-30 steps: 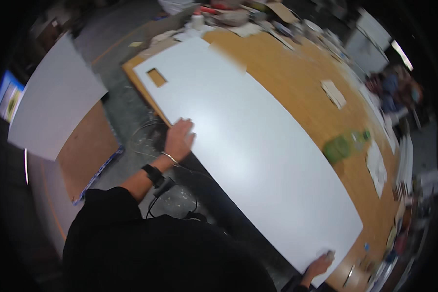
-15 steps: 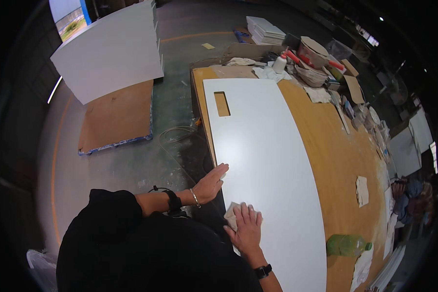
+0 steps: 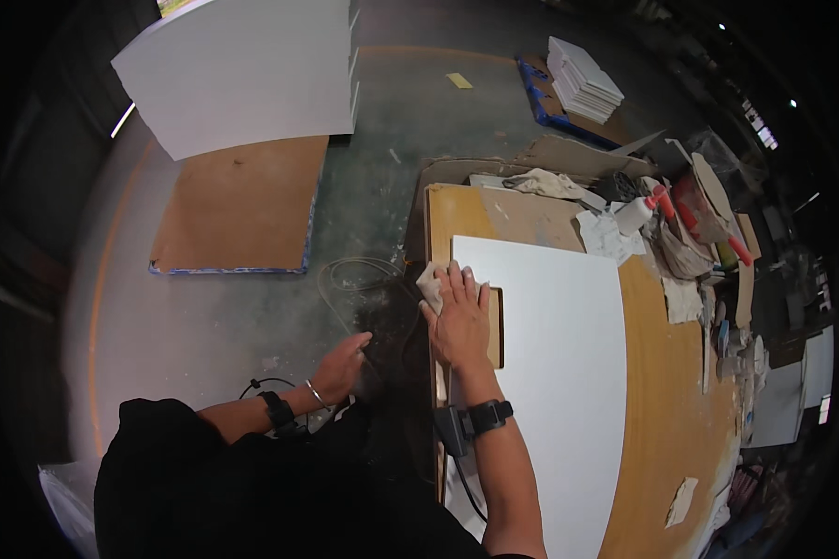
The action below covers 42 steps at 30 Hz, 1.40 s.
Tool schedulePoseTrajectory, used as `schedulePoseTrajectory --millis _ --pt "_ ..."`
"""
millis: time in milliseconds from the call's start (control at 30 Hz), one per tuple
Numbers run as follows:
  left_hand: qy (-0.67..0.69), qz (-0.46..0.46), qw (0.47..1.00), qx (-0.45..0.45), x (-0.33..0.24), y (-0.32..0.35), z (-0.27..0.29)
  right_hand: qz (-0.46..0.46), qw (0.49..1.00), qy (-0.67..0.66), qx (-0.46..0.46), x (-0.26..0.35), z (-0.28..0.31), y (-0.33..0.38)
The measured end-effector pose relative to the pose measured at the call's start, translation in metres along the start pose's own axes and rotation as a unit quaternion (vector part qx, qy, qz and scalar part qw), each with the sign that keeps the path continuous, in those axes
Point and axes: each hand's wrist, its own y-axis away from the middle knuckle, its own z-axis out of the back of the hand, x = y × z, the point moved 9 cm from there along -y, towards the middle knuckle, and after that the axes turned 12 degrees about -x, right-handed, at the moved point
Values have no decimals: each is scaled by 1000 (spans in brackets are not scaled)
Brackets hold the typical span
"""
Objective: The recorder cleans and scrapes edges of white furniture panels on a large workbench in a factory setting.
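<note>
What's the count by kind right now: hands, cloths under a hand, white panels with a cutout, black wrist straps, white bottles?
Hands: 2, the left hand and the right hand
Cloth under the right hand: 1
White panel with a cutout: 1
Black wrist straps: 2
White bottle: 1
Total: 7

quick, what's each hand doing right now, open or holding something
Left hand: fingers partly curled, off the panel; cannot tell if it holds anything.
Right hand: open, laid over a cloth.
</note>
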Motion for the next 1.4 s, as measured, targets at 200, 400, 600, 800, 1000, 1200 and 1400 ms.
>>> schedulePoseTrajectory --millis 200,400,600,800,1000,1200,1400 --pt "25 -43 999 18 -25 -96 0 -82 996 22 -3 -63 -34 -98" --pt "38 -177 983 42 -93 -165 -48 -321 933 155 -48 -235 28 -63" --pt "-107 -284 953 16 -121 -200 -88 -479 843 224 -98 -311 85 -2" --pt "-75 -218 973 11 -110 -182 -70 -561 788 234 -92 -280 121 114" --pt "-49 -157 982 89 -92 -126 -65 -471 852 201 -111 -236 89 53" --pt "-49 -231 968 84 -83 -120 -75 -342 925 119 -112 -204 50 -12" --pt "-39 -265 962 47 -84 -120 -70 -517 815 218 -147 -241 141 138"
